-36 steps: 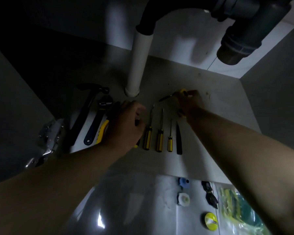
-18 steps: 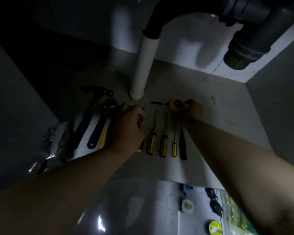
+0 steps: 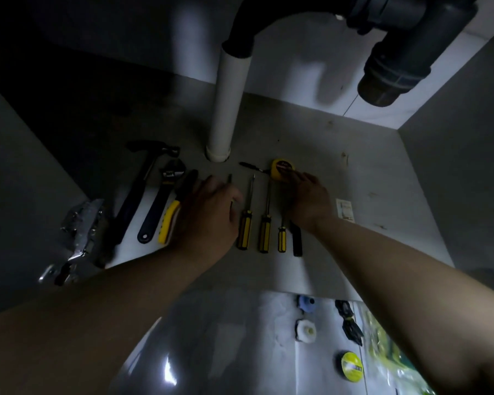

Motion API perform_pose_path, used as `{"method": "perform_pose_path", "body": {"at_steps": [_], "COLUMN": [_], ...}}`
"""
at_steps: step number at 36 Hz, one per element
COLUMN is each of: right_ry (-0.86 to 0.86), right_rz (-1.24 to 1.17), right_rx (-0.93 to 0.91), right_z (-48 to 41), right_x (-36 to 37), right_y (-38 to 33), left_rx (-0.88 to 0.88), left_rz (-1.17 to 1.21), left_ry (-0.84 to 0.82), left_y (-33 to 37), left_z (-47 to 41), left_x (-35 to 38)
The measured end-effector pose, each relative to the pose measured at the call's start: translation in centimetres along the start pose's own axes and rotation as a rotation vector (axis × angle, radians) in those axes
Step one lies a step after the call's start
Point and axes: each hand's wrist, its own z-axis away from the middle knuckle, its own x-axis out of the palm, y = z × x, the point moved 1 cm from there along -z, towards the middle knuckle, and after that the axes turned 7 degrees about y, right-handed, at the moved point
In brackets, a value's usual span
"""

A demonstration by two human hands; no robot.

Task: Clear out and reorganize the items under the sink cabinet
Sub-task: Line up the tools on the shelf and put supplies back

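Under-sink cabinet floor [image 3: 340, 132]: tools in a row.
Hammer [image 3: 139, 195], wrench [image 3: 160, 206], pliers [image 3: 173, 215], screwdrivers [image 3: 264, 223]; left hand [image 3: 208, 215] covers one screwdriver [image 3: 230, 178], grip unclear; right hand [image 3: 307, 199], straight fingers [image 3: 293, 175] touching yellow tape measure [image 3: 280, 166].

Cabinet floor [image 3: 368, 166], seen from above. In a row, left to right: hammer [image 3: 143, 192], wrench [image 3: 161, 206], yellow-handled pliers [image 3: 170, 223], left hand [image 3: 211, 215] lying over a shaft [image 3: 230, 179] of which only the tip shows (grip not discernible), three yellow-and-black screwdrivers [image 3: 264, 226], black tool [image 3: 296, 239]. Right hand [image 3: 308, 199] rests straight fingers on a yellow tape measure [image 3: 280, 168], just beyond the row. White pipe [image 3: 226, 109] stands far centre; hinge [image 3: 80, 223] at left. Near right: blue fitting [image 3: 305, 303], white fitting [image 3: 305, 330], tape roll [image 3: 351, 366].
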Motion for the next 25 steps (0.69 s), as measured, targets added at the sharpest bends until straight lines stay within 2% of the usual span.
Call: {"method": "perform_pose_path", "body": {"at_steps": [10,13,16,19,21,25], "right_ry": [-0.083,-0.020,0.109,0.163,0.132,-0.074], "right_rz": [-0.041,-0.112,-0.158,-0.130,-0.152,-0.114], "right_rx": [-0.060,-0.040,-0.089,-0.151,-0.155,-0.130], "right_z": [0.5,2.3,4.9,8.1,10.6,16.4], "right_x": [-0.4,-1.4,-3.2,-4.8,-5.5,-6.2], "right_y": [1.3,1.9,2.3,3.1,3.9,5.6], "left_rx": [0.095,0.120,0.159,0.206,0.217,0.260], "left_rz": [-0.009,0.005,0.035,0.074,0.099,0.054], "left_ry": [-0.029,-0.079,-0.135,-0.233,-0.327,-0.528], "left_y": [0.4,1.1,2.2,3.5,4.4,6.2], "left_z": [1.3,1.7,2.5,3.7,4.5,6.2], "left_x": [0.3,-0.1,-0.5,-0.6,-0.6,-0.9]}}
